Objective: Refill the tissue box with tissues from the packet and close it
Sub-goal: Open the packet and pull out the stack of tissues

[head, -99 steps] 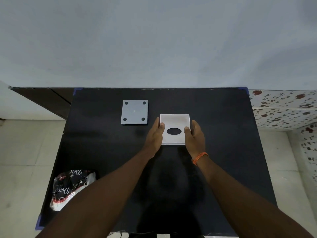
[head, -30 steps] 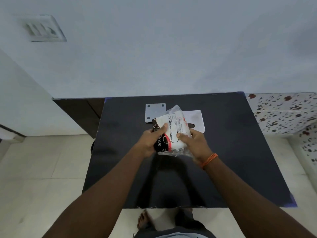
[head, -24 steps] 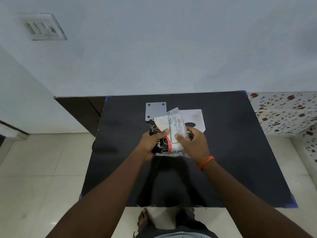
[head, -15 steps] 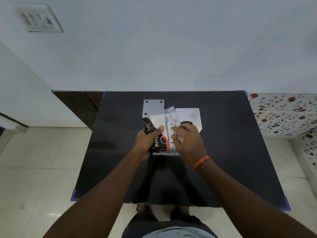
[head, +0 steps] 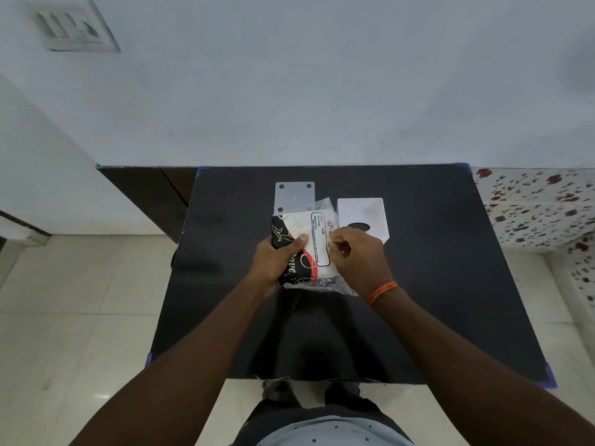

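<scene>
I hold the tissue packet [head: 306, 243], a black, red and white plastic wrapper, above the middle of the black table [head: 434, 284]. My left hand [head: 277, 260] grips its left side with the thumb on top. My right hand [head: 357, 257] pinches the wrapper at its right edge. Behind my right hand stands the white tissue box [head: 365, 212] with an oval hole in its top. Its grey base plate [head: 294, 196], with dark round feet at the corners, lies flat to the box's left, partly hidden by the packet.
The table stands against a pale wall. A dark cabinet [head: 151, 194] sits to its back left and a floral-tiled surface [head: 541, 207] to its right. Tiled floor lies on both sides, and my legs [head: 309, 400] are at the near edge.
Both hands left the tissue box and picked up the packet from the table's left front corner. Over the last second my right hand shifted from gripping the packet's side to pinching its wrapper.
</scene>
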